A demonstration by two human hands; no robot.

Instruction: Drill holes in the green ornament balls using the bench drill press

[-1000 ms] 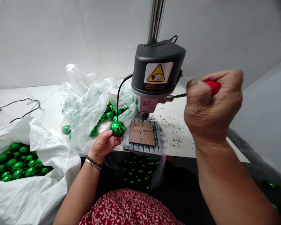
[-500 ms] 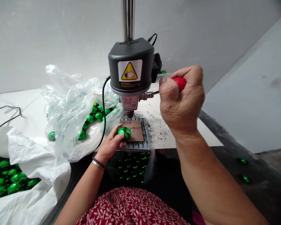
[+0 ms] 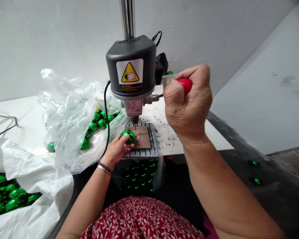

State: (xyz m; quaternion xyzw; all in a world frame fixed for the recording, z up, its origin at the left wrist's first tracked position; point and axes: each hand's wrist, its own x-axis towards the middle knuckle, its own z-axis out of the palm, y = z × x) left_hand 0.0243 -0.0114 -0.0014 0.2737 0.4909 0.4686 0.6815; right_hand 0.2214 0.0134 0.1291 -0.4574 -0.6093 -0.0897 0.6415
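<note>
My left hand [image 3: 118, 146] is closed around a shiny green ball [image 3: 128, 136], at the left side of a brown board [image 3: 144, 138] with a small hole in it. That board lies on the slotted metal base [image 3: 153, 151] of a drill press [image 3: 131, 66]. The chuck and its thin bit [image 3: 135, 126] are above the board, just behind and right of the ball. My right hand [image 3: 189, 103] is wrapped around the red knob [image 3: 185, 85] of the drill press lever, raised to the right of the motor housing.
A clear plastic bag [image 3: 67, 116] with several green balls lies left of the press. A white sack [image 3: 40, 172] full of green balls stands at lower left. Dark shavings [image 3: 168, 132] litter the white table [image 3: 216, 142]. A black cable [image 3: 106, 116] hangs beside the housing.
The whole view has shifted slightly, so the press appears further left. The ball in my left hand sits a little further left on the board, uncovering the hole. My right hand keeps its grip.
</note>
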